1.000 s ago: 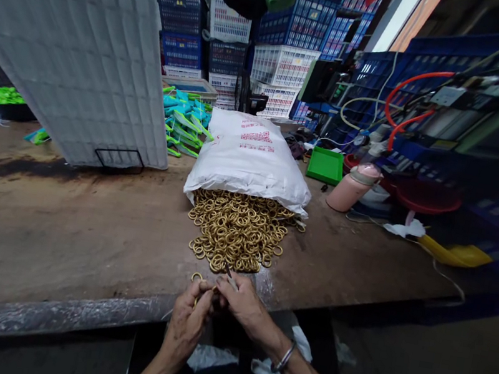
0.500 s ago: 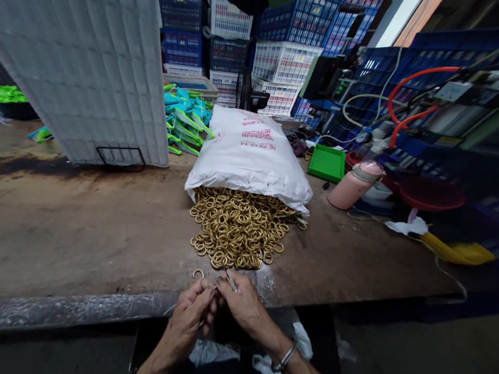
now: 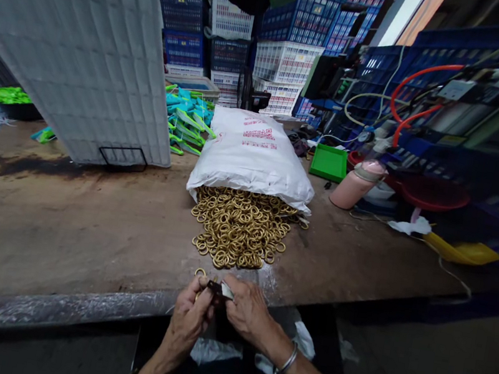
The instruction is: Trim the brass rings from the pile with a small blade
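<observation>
My left hand (image 3: 189, 313) is closed over the table's front edge, pinching a gold-coloured ring (image 3: 197, 296) that is mostly covered by the fingers. My right hand (image 3: 246, 310) grips a small knife-like tool (image 3: 226, 290) with a pale body and a dark end. That dark end points left and meets the fingertips of my left hand. Just beyond the fingers lies one loose ring (image 3: 201, 271). A heap of gold-coloured rings (image 3: 238, 229) spills from the open mouth of a white sack (image 3: 254, 156) with red print.
A tall grey ribbed panel (image 3: 86, 47) leans on the wooden table (image 3: 80, 236) at left. Behind it are green and blue straps (image 3: 189, 117). To the right stand a green tray (image 3: 329, 163), a pink bottle (image 3: 358, 184) and a red dish (image 3: 435, 194). Stacked crates (image 3: 285, 63) fill the back.
My right hand has shifted slightly right and turned, so the tool's pale body and dark end now show between the hands. The sack and the heap stay put.
</observation>
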`<state>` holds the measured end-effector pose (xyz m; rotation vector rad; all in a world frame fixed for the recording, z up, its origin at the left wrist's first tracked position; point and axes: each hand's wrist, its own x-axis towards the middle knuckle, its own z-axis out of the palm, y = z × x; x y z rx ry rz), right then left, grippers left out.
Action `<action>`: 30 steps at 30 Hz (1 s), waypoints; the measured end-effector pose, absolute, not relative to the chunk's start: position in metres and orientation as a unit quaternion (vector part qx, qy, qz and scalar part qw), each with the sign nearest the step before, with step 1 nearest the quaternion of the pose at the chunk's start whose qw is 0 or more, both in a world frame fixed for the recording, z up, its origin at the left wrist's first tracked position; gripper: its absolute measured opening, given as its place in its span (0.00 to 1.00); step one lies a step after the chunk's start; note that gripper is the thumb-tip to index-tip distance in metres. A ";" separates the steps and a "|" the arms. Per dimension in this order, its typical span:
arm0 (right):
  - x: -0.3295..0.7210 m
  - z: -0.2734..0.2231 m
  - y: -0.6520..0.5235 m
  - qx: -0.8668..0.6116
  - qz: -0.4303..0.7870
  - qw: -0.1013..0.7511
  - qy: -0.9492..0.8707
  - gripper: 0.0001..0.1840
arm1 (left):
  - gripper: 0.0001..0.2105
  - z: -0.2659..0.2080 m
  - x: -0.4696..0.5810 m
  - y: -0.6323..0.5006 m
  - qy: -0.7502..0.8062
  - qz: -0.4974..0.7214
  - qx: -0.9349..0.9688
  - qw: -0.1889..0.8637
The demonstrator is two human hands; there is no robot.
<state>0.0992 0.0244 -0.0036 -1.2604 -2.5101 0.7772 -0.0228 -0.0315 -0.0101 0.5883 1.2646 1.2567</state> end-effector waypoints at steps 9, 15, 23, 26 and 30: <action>0.095 -0.004 0.022 -0.425 0.239 0.052 -0.872 0.13 | 0.17 -0.021 -0.030 -0.042 0.559 0.545 0.285 0.556; 0.079 -0.010 0.026 -0.446 0.203 0.026 -0.871 0.15 | 0.15 -0.014 -0.040 -0.065 0.536 0.559 0.257 0.578; 0.060 -0.040 0.036 -0.443 0.193 0.090 -0.871 0.12 | 0.13 -0.011 -0.053 -0.068 0.440 0.633 0.111 0.627; 0.052 -0.048 0.036 -0.454 0.171 0.085 -0.870 0.14 | 0.10 -0.014 -0.064 -0.064 0.426 0.645 0.094 0.628; 0.047 -0.049 0.038 -0.463 0.172 0.081 -0.866 0.15 | 0.11 -0.017 -0.075 -0.060 0.386 0.656 0.065 0.645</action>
